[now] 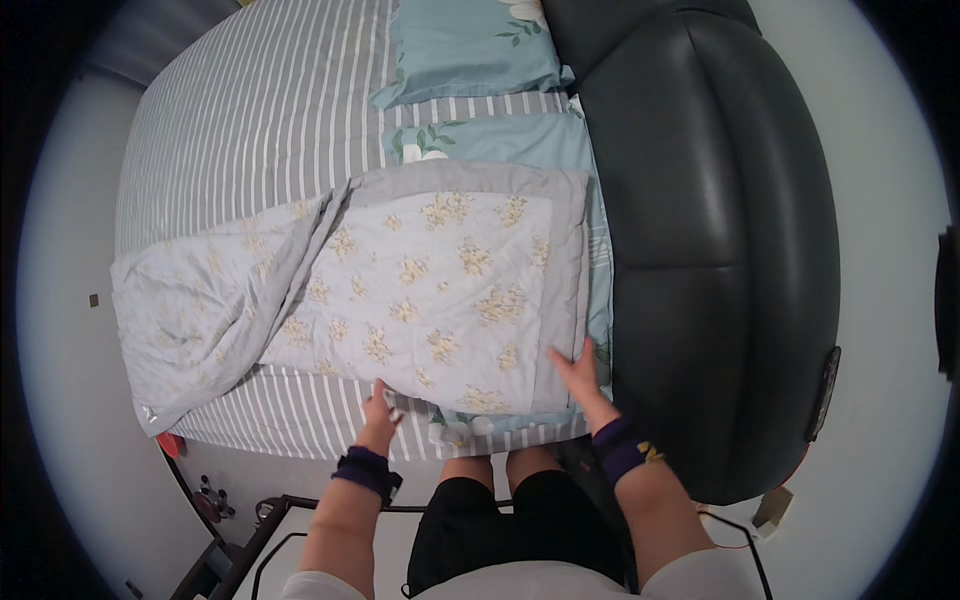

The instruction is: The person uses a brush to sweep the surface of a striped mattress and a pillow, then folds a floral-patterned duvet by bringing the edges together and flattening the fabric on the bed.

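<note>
A light grey quilt with yellow flower clusters lies over the near side of the bed. Its right part is spread flat, while its left part is folded over at a slant and wrinkled. My right hand rests at the quilt's near right corner, thumb and fingers apart, on its plain grey border. At the near edge of the quilt is my left hand, its index finger stretched toward the cloth and the thumb held away. Neither hand appears to grip the fabric. Partly under the quilt is a teal pillow with white flowers.
Another teal pillow lies farther off on the striped grey-and-white sheet. A padded black headboard borders the bed on the right. Behind me stands a white table with a dark frame. Small items sit on the floor at lower left.
</note>
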A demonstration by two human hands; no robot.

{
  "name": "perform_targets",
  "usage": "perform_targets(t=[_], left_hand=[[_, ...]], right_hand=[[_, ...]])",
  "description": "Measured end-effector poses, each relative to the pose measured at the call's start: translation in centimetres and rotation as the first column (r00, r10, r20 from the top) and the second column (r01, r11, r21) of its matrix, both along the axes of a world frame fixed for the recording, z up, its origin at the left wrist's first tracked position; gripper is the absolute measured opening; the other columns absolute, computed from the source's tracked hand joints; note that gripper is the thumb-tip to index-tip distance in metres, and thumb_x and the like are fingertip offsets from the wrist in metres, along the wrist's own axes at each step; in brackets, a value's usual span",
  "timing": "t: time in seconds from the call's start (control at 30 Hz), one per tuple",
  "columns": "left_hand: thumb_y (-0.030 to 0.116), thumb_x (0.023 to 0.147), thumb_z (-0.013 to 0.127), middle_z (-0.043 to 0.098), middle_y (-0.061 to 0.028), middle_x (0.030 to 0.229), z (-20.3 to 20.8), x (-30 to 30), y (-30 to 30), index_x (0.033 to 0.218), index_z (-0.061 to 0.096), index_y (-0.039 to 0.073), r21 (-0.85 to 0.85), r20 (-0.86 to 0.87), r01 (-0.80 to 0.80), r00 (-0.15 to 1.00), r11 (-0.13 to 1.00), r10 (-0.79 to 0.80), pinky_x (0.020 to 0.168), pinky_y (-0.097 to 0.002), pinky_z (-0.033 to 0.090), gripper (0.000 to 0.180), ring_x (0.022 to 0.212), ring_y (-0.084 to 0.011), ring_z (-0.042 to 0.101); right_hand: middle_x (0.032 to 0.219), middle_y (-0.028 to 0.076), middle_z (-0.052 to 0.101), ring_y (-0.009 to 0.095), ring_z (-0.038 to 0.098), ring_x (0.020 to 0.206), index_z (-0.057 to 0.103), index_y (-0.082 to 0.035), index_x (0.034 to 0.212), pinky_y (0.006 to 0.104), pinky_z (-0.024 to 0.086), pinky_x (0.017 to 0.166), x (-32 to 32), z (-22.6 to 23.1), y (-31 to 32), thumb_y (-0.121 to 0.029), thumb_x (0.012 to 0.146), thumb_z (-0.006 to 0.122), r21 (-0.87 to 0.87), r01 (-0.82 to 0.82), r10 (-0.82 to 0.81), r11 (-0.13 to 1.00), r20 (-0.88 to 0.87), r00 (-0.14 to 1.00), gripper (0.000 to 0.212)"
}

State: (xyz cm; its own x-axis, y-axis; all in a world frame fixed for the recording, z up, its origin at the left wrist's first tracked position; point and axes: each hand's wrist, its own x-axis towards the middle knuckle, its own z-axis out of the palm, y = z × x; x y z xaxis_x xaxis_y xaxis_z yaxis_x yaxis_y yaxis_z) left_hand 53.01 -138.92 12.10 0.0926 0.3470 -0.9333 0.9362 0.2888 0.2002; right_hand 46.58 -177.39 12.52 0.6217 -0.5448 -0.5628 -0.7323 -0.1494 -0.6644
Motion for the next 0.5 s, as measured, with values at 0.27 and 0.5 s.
perform_targets(t=[0.27, 0.5], left_hand=[[0.032, 0.085, 0.058, 0.050, -0.0097, 0.125, 0.5, -2.1, -1.4, 0.125, 0.045, 0.004, -0.519, 0.253, -0.093, 0.933, 0.850, 0.257, 0.098, -0.0403, 0.036, 0.050, 0.116, -0.0235, 0.046], [0.023, 0.087, 0.057, 0.052, -0.0088, 0.122, 13.0, -0.2, -10.6, 0.125, 0.044, 0.004, -0.568, 0.352, -0.010, 0.901, 0.823, 0.254, 0.097, -0.0385, 0.036, 0.043, 0.113, -0.0227, 0.048]], right_hand=[[0.124, 0.028, 0.047, 0.037, 0.048, 0.114, 0.027, 0.008, 0.133, 0.0380, 0.039, 0.095, 1.8, 5.6, 3.4, -0.036, 0.078, 0.065, 0.065, -0.210, 0.210, 0.976, 0.004, 0.978, 0.080], [0.110, 0.014, 0.058, 0.019, 0.055, 0.098, 0.043, 0.004, 0.121, 0.0299, 0.043, 0.087, 4.6, 18.7, -5.6, -0.011, 0.082, 0.062, -0.116, -0.262, 0.285, 0.958, 0.315, 0.905, 0.046]])
